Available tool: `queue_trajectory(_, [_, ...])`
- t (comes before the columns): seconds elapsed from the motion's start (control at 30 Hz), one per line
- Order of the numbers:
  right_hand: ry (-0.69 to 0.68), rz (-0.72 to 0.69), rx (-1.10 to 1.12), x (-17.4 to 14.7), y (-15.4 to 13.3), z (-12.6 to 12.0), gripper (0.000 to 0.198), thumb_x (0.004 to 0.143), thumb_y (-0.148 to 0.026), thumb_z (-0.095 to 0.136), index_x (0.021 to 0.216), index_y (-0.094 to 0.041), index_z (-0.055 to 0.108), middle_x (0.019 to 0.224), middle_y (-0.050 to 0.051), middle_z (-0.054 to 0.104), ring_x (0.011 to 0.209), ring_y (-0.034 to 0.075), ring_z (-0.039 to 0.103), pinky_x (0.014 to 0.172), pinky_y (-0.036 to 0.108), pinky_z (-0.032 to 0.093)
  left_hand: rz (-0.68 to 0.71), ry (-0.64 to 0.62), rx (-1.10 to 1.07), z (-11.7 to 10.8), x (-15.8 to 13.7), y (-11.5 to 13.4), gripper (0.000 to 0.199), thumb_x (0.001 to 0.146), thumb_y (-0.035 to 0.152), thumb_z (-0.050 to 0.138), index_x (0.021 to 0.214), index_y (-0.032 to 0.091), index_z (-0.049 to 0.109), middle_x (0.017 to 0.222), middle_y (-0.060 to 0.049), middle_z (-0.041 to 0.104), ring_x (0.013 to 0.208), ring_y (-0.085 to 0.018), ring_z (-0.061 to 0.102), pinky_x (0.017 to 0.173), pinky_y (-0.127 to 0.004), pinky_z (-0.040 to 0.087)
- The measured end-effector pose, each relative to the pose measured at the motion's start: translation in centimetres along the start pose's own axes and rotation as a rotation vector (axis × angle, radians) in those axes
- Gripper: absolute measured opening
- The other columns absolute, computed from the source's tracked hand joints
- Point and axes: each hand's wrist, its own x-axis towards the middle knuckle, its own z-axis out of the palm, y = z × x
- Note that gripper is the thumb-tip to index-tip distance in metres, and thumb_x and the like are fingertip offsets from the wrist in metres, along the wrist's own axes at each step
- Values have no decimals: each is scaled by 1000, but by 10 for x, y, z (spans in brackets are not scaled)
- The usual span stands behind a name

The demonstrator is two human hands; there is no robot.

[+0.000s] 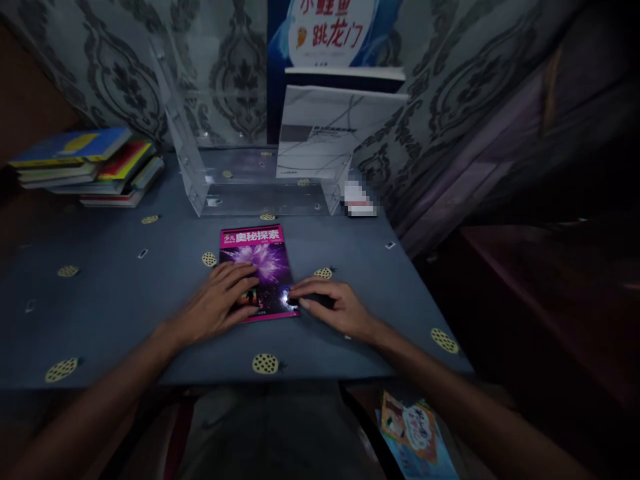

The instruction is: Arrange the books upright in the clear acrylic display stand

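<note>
A magazine-sized book [265, 263] with a purple starburst cover and a pink title band lies shut on the table. Its left part is under my left hand [220, 297], which rests flat with the fingers stretched over the cover. At the lower right edge of the book, my right hand [340, 308] has thumb and fingers drawn together in a pinch. Something dark shows between them, but I cannot make out what it is. A bright white spot sits on the cover right by those fingertips.
Behind the book stands a clear acrylic rack [265, 200], with a white booklet [320, 133] and a blue book [280, 40] upright at its right. Several stacked books [75, 150] lie at the left. The patterned tablecloth [150, 280] ends at a front edge; a colourful book [415, 433] lies below.
</note>
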Motion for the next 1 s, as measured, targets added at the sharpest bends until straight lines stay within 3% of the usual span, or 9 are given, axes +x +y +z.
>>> queue_trajectory(0.3, [38, 32, 45, 0, 1, 2, 23, 94, -33, 61, 102, -21, 79, 100, 8, 80, 94, 20, 75, 86, 35, 59, 53, 72, 15, 4, -2, -5, 41, 101, 45, 54, 134, 21, 59, 136, -15, 64, 132, -30, 56, 112, -55, 45])
queue_trajectory(0.63, [143, 145, 151, 2, 14, 5, 28, 90, -36, 65, 107, -17, 77, 109, 10, 80, 101, 22, 74, 97, 41, 57, -16, 76, 108, 4, -4, 1, 42, 100, 52, 52, 128, 23, 61, 137, -12, 63, 129, -30, 57, 110, -54, 46])
queue_trajectory(0.8, [171, 271, 290, 9, 18, 7, 23, 87, -23, 68, 108, -16, 75, 101, 8, 80, 95, 19, 75, 96, 39, 58, -215, 127, 173, 7, -7, 4, 45, 100, 53, 50, 130, 20, 58, 144, -15, 56, 135, -33, 53, 112, -55, 45])
queue_trajectory(0.9, [259, 392, 353, 16, 13, 11, 16, 85, -12, 68, 100, -14, 75, 93, 5, 80, 91, 16, 75, 92, 33, 59, -369, 116, 178, 7, -7, 6, 50, 99, 52, 51, 135, 18, 54, 149, -19, 51, 140, -35, 48, 113, -55, 44])
queue_trajectory(1.0, [342, 503, 384, 25, 6, 17, 12, 84, -7, 70, 92, -14, 74, 85, 4, 77, 83, 14, 73, 81, 26, 60, -408, 87, 162, 7, -6, 7, 52, 98, 50, 51, 139, 16, 52, 150, -20, 49, 144, -35, 44, 115, -54, 42])
